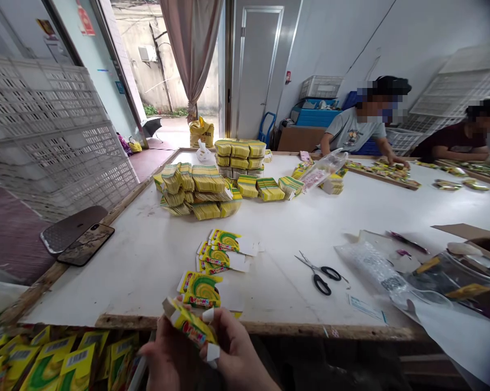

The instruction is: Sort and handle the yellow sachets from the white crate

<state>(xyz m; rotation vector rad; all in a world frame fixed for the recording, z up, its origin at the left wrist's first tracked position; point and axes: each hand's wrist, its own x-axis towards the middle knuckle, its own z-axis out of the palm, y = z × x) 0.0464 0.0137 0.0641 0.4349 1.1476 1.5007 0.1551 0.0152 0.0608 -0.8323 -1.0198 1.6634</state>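
My right hand (239,347) pinches one end of a small yellow and green crayon box (194,327) at the table's near edge. My left hand (165,353) holds the same box from the left and below, with a fingertip showing behind it and the thumb sticking out. White pieces show at my right fingertips; I cannot tell whether they are box flaps or finger wraps. Just beyond my hands lies a flat printed box (200,288) with a white flap. Farther back, several more flat boxes (218,254) overlap in a fanned pile.
Bundled stacks of cartons (200,187) stand at the back. Black-handled scissors (320,272) lie open at right, near bubble wrap (375,266). A phone (87,244) rests on the left edge. Filled boxes (53,361) are below left. Two people (353,130) work across the table.
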